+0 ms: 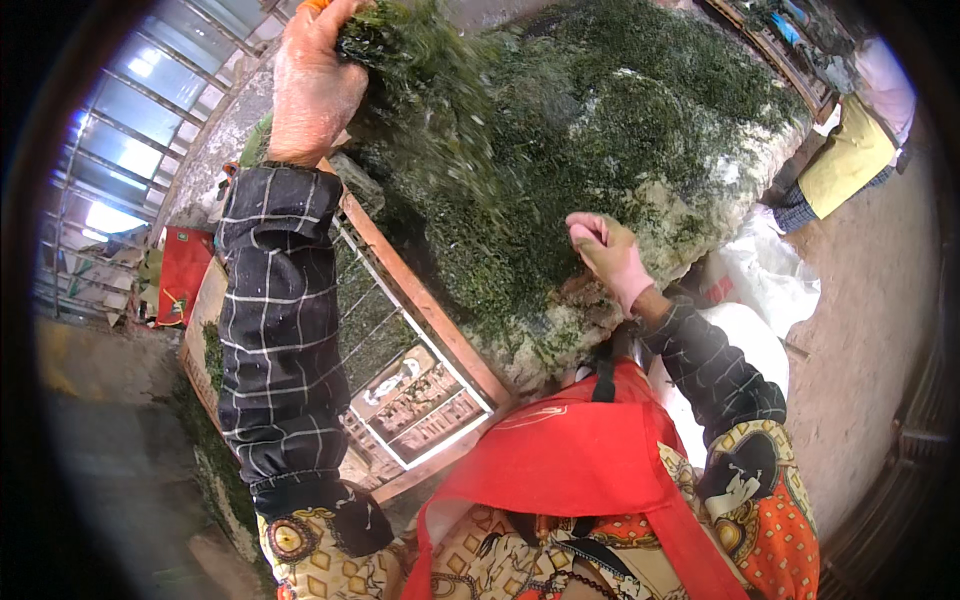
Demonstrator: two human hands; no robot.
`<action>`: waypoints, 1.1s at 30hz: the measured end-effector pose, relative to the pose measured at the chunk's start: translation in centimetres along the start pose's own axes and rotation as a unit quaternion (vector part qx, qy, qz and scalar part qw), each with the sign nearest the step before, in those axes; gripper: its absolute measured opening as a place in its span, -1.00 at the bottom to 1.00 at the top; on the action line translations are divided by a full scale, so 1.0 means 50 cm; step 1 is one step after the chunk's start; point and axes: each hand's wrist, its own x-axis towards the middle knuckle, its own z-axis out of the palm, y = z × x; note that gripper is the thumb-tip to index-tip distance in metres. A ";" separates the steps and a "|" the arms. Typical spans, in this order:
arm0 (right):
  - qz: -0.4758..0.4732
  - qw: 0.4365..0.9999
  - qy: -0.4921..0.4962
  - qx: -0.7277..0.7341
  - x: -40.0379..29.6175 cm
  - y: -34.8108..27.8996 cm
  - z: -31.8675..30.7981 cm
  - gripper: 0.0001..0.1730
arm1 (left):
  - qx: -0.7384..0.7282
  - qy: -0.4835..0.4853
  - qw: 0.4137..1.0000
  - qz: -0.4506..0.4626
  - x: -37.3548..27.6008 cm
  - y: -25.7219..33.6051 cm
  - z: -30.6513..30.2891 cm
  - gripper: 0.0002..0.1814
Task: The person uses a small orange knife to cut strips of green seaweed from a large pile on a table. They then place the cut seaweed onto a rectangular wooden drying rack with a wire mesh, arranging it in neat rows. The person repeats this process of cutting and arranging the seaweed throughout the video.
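My left hand (319,86) is raised at the top left, its fingers closed around a loose clump of dark green leafy material (405,45). Strands of it blur downward beside the hand. Under and beyond it spreads a large heap of the same greens (540,150) on a pale, rough surface. My right hand (607,255) hangs over the near edge of the heap, fingers curled together; whether anything is inside them cannot be told. A wooden frame with white bars (420,307) lies below my left forearm, partly hidden by the sleeve.
White plastic sacks (765,270) stand right of the heap. A person in a yellow apron (847,165) is at the far right. A red cloth or bag (184,274) hangs at the left, near a barred window (127,150). My red apron (570,457) reaches the frame's near corner.
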 end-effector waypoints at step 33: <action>0.185 0.944 -0.188 0.198 0.083 -0.095 0.235 -0.73 | -0.164 -0.233 0.904 -0.320 -0.443 0.056 0.221 -0.19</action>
